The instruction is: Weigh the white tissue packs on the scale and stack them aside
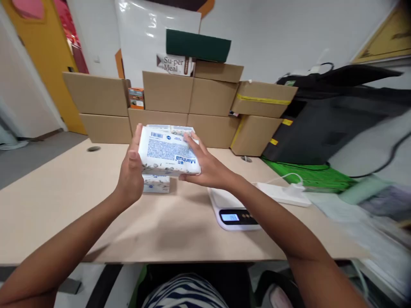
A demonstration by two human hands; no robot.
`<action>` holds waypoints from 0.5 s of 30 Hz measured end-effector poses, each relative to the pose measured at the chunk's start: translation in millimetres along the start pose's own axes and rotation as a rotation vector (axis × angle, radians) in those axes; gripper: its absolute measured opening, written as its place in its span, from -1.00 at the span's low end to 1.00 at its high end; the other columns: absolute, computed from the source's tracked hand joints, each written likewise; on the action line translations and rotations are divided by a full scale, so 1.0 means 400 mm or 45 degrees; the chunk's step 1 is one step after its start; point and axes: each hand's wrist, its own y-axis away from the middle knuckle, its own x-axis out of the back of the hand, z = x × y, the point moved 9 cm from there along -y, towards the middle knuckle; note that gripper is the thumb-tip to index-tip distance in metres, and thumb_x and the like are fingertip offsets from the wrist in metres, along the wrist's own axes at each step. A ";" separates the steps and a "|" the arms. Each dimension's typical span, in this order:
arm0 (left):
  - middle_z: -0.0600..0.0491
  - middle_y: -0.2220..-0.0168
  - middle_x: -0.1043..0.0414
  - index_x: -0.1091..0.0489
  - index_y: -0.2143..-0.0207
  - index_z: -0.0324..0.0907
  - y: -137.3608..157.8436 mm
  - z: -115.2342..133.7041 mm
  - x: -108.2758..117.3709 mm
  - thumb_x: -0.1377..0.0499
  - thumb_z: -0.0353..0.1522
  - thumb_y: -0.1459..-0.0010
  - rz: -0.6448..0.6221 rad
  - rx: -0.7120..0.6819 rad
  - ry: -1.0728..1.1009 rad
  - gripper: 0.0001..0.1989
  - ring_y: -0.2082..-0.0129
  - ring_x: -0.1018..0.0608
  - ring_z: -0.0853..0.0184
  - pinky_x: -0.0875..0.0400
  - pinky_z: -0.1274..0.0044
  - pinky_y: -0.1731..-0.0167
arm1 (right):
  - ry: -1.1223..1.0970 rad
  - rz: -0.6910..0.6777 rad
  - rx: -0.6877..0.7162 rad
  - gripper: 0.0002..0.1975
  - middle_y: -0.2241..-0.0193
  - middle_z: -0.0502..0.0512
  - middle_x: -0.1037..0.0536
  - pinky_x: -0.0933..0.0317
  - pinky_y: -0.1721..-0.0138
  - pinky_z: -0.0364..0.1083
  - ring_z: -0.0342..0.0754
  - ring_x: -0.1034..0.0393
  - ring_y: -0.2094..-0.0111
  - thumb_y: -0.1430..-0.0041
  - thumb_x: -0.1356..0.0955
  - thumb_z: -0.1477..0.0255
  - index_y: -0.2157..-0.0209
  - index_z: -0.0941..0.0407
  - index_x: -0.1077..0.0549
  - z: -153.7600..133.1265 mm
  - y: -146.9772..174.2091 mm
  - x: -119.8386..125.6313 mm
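Note:
Between my two hands, above the desk, is a white tissue pack [160,147] with blue "Manhua" print, its lettering upside down. My left hand [130,171] presses its left side. My right hand [205,164] grips the right side, thumb and fingers around the corner. Lower behind it, a second white tissue pack [157,184] rests on the desk, partly hidden by the held one. To the right, partly under my right forearm, lies a white kitchen scale [221,199] with a lit display; its digits are too small to read.
Stacked cardboard boxes [167,92] line the back of the desk [70,192]. A white power strip [282,194] with a plug lies beyond the scale. At the right stands a large black machine [327,124] by a green mat [308,173].

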 end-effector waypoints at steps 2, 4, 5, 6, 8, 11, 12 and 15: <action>-0.04 -0.57 -0.20 -0.15 -0.56 -0.04 0.004 -0.025 0.081 0.13 0.40 -0.31 0.012 0.019 -0.162 0.04 -0.57 -0.25 -0.05 -0.13 0.16 -0.58 | 0.074 -0.041 0.010 0.25 -0.66 0.12 0.21 -0.16 -0.44 0.47 0.50 0.05 -0.59 -0.04 -0.59 -0.15 -0.60 -0.26 0.03 0.010 -0.057 -0.081; -0.12 -0.56 -0.20 -0.17 -0.55 -0.11 0.020 -0.082 0.133 0.18 0.41 -0.30 0.015 0.080 -0.266 0.08 -0.56 -0.27 -0.06 -0.16 0.14 -0.56 | 0.139 -0.070 0.005 0.22 -0.64 0.21 0.08 -0.26 -0.40 0.44 0.51 -0.09 -0.54 -0.06 -0.57 -0.19 -0.60 -0.22 -0.02 0.039 -0.093 -0.154; -0.15 -0.55 -0.23 -0.19 -0.54 -0.13 0.029 -0.123 0.150 0.21 0.41 -0.31 0.009 0.140 -0.286 0.08 -0.55 -0.29 -0.08 -0.20 0.11 -0.54 | 0.178 -0.098 -0.008 0.20 -0.62 0.24 0.01 -0.29 -0.37 0.43 0.51 -0.16 -0.51 -0.06 -0.56 -0.20 -0.59 -0.21 -0.05 0.058 -0.104 -0.186; -0.15 -0.53 -0.27 -0.21 -0.53 -0.11 0.039 -0.172 0.165 0.25 0.41 -0.31 0.010 0.241 -0.297 0.08 -0.54 -0.31 -0.09 -0.21 0.08 -0.53 | 0.221 -0.139 -0.027 0.17 -0.61 0.26 -0.06 -0.33 -0.34 0.43 0.52 -0.24 -0.48 -0.06 -0.55 -0.20 -0.58 -0.21 -0.09 0.078 -0.111 -0.213; -0.15 -0.49 -0.34 -0.21 -0.53 -0.09 0.060 -0.266 0.185 0.25 0.41 -0.31 0.013 0.451 -0.300 0.07 -0.52 -0.35 -0.11 -0.21 0.02 -0.52 | 0.302 -0.224 -0.080 0.09 -0.58 0.25 -0.14 -0.40 -0.28 0.41 0.51 -0.38 -0.39 -0.09 -0.54 -0.20 -0.56 -0.25 -0.16 0.118 -0.118 -0.249; -0.14 -0.44 -0.41 -0.20 -0.53 -0.06 0.077 -0.326 0.169 0.26 0.36 -0.37 -0.072 0.502 -0.215 0.00 -0.46 -0.43 -0.10 -0.29 0.02 -0.48 | 0.387 -0.253 -0.136 -0.06 -0.59 0.18 -0.13 -0.48 -0.17 0.39 0.46 -0.51 -0.29 -0.17 -0.49 -0.19 -0.51 -0.34 -0.24 0.151 -0.119 -0.249; -0.14 -0.43 -0.42 -0.21 -0.53 -0.05 0.078 -0.325 0.160 0.26 0.35 -0.37 -0.099 0.468 -0.194 -0.01 -0.44 -0.45 -0.09 -0.31 0.04 -0.47 | 0.406 -0.227 -0.123 -0.11 -0.60 0.15 -0.12 -0.48 -0.16 0.39 0.46 -0.50 -0.30 -0.19 -0.48 -0.19 -0.49 -0.33 -0.28 0.149 -0.120 -0.242; -0.12 -0.41 -0.44 -0.23 -0.52 -0.03 0.073 -0.312 0.149 0.21 0.36 -0.36 -0.129 0.396 -0.168 -0.03 -0.44 -0.45 -0.09 -0.33 0.09 -0.46 | 0.458 -0.129 -0.051 -0.22 -0.59 0.17 -0.14 -0.40 -0.21 0.47 0.53 -0.39 -0.37 -0.24 -0.46 -0.15 -0.41 -0.21 -0.43 0.124 -0.120 -0.232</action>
